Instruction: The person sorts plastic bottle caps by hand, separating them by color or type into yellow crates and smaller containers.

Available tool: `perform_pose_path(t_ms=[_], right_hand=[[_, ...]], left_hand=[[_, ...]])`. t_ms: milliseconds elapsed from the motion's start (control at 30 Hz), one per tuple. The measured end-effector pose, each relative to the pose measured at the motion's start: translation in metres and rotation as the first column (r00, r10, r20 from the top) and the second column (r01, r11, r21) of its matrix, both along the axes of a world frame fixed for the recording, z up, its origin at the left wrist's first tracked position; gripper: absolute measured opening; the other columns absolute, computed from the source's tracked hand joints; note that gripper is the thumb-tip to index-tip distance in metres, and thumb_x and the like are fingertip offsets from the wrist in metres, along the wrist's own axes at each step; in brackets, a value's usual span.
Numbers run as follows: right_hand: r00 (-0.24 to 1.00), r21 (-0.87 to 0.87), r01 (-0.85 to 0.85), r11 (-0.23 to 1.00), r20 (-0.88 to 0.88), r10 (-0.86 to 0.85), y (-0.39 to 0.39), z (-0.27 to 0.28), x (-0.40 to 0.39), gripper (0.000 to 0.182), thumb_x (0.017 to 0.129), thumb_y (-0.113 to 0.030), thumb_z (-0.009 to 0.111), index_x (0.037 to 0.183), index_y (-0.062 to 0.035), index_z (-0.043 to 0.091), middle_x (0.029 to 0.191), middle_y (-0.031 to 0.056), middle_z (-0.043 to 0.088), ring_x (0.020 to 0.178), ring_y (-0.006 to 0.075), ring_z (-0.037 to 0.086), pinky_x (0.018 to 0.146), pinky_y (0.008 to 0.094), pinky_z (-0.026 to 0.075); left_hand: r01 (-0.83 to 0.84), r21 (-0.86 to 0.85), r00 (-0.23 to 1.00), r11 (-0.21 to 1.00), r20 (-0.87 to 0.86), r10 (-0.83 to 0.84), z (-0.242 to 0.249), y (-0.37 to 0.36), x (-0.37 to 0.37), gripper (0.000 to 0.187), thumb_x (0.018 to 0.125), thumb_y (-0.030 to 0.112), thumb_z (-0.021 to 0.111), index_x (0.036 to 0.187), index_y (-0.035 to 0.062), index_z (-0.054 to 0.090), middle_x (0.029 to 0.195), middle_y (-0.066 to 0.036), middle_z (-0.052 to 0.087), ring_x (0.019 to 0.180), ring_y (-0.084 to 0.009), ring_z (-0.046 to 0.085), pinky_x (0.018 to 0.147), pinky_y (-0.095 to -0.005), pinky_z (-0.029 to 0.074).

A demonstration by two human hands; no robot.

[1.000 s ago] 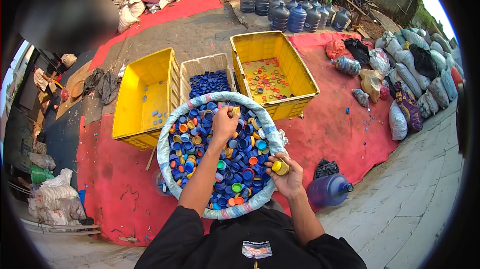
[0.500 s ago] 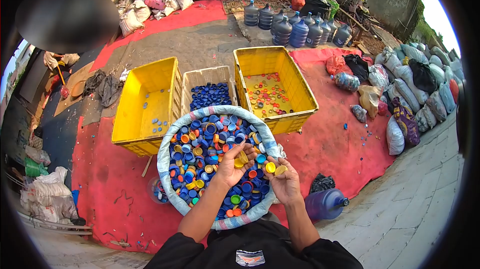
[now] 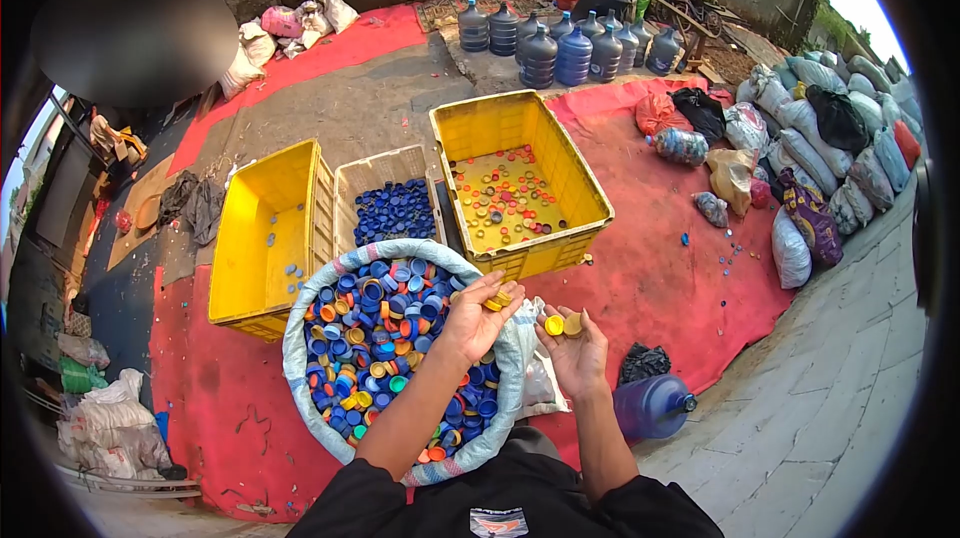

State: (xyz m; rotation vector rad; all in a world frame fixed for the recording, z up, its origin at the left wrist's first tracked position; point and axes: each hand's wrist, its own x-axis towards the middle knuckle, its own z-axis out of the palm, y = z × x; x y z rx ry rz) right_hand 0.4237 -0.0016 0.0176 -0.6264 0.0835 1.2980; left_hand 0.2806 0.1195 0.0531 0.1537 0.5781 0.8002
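Observation:
My left hand is over the right rim of the open woven sack, its fingers curled round yellow bottle caps. To the right of the sack, my right hand is turned palm up. A bright yellow cap and a duller, tan-yellow cap are held at its fingers. Mixed bottle caps, mostly blue with some orange, yellow and green, fill the sack. A white plastic bag lies against the sack below my hands.
Beyond the sack stand a yellow crate with a few caps, a whitish crate of dark blue caps, and another yellow crate with red and yellow caps. A water jug lies at right. Filled sacks are piled farther right.
Both hands now appear to the right of the cap pile, still with yellow caps. The view has shifted, so the sack and crates sit farther left.

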Motion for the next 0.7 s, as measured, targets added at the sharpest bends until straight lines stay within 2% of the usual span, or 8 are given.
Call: perform_pose_path(t_ms=[200, 333, 400, 467, 533, 600, 667, 700], right_hand=[[1.000, -0.009, -0.014, 1.000, 0.000, 0.014, 0.014, 0.000, 0.019, 0.042, 0.097, -0.034, 0.049, 0.119, 0.0016, 0.050, 0.121, 0.0179, 0.057, 0.110, 0.0325, 0.057, 0.100, 0.0454, 0.046], [0.999, -0.010, -0.006, 1.000, -0.045, 0.005, 0.026, -0.014, 0.026, 0.036, 0.097, -0.032, 0.049, 0.114, 0.0003, 0.051, 0.117, 0.0169, 0.058, 0.111, 0.0328, 0.057, 0.101, 0.0466, 0.045], [0.998, -0.029, 0.005, 1.000, -0.069, -0.007, 0.037, -0.024, 0.032, 0.033, 0.096, -0.031, 0.049, 0.109, -0.0007, 0.052, 0.114, 0.0158, 0.059, 0.110, 0.0324, 0.057, 0.101, 0.0469, 0.045], [0.995, 0.041, 0.007, 0.999, -0.100, -0.003, 0.062, -0.028, 0.042, 0.026, 0.088, -0.020, 0.052, 0.104, 0.0012, 0.051, 0.108, 0.0176, 0.059, 0.106, 0.0336, 0.057, 0.103, 0.0480, 0.042], [0.987, 0.248, -0.025, 0.968, -0.146, 0.062, 0.103, -0.042, 0.060, 0.028, 0.083, -0.014, 0.052, 0.102, 0.0056, 0.052, 0.105, 0.0207, 0.059, 0.104, 0.0364, 0.056, 0.104, 0.0494, 0.040], [0.999, 0.203, -0.049, 0.978, 0.005, 0.049, 0.143, -0.021, 0.064, 0.032, 0.076, -0.011, 0.052, 0.103, 0.0060, 0.048, 0.108, 0.0198, 0.055, 0.119, 0.0389, 0.048, 0.108, 0.0522, 0.034], [1.000, 0.014, -0.004, 1.000, 0.031, 0.004, 0.164, -0.040, 0.071, 0.035, 0.076, -0.011, 0.052, 0.106, 0.0059, 0.044, 0.113, 0.0195, 0.050, 0.129, 0.0403, 0.038, 0.110, 0.0531, 0.031], [0.999, -0.078, 0.020, 0.997, 0.044, -0.017, 0.168, -0.049, 0.072, 0.037, 0.077, -0.011, 0.053, 0.108, 0.0059, 0.042, 0.116, 0.0194, 0.048, 0.133, 0.0410, 0.033, 0.111, 0.0535, 0.029]], left_hand=[[0.033, 0.032, 0.999, 0.999, 0.005, -0.034, -0.013, 0.005, 0.021, 0.046, 0.092, -0.008, 0.041, 0.136, -0.0112, 0.028, 0.134, -0.036, 0.036, 0.130, -0.0482, 0.039, 0.113, -0.0528, 0.034], [0.011, -0.022, 1.000, 1.000, -0.013, -0.011, -0.025, 0.014, 0.034, 0.034, 0.093, -0.008, 0.041, 0.127, -0.0106, 0.041, 0.121, -0.027, 0.050, 0.119, -0.0393, 0.052, 0.108, -0.0500, 0.042], [-0.033, -0.052, 0.999, 0.998, -0.044, 0.030, -0.030, 0.027, 0.049, 0.033, 0.093, -0.003, 0.045, 0.125, -0.0096, 0.043, 0.122, -0.025, 0.051, 0.121, -0.0382, 0.050, 0.107, -0.0501, 0.042], [-0.074, -0.117, 0.995, 0.990, -0.077, 0.065, -0.025, 0.047, 0.066, 0.037, 0.093, 0.003, 0.046, 0.127, -0.0084, 0.039, 0.126, -0.026, 0.048, 0.126, -0.0409, 0.045, 0.109, -0.0515, 0.040], [-0.076, -0.030, 0.996, 0.997, -0.040, 0.075, -0.013, 0.081, 0.079, 0.047, 0.095, 0.021, 0.049, 0.132, -0.0061, 0.038, 0.133, -0.026, 0.045, 0.130, -0.0408, 0.040, 0.111, -0.0539, 0.031], [-0.168, 0.169, 0.984, 0.971, 0.088, 0.155, -0.006, 0.100, 0.082, 0.069, 0.093, 0.040, 0.049, 0.141, -0.0058, 0.031, 0.147, -0.027, 0.031, 0.138, -0.0397, 0.028, 0.116, -0.0533, 0.014], [-0.173, 0.141, 0.985, 0.975, 0.031, 0.170, -0.023, 0.121, 0.072, 0.086, 0.088, 0.048, 0.052, 0.146, -0.0066, 0.021, 0.157, -0.025, 0.010, 0.144, -0.0364, 0.016, 0.117, -0.0507, 0.002], [-0.160, 0.144, 0.986, 0.977, 0.058, 0.153, -0.020, 0.119, 0.057, 0.098, 0.086, 0.052, 0.055, 0.149, -0.0072, 0.009, 0.158, -0.024, -0.002, 0.148, -0.0343, 0.000, 0.117, -0.0471, -0.004]])
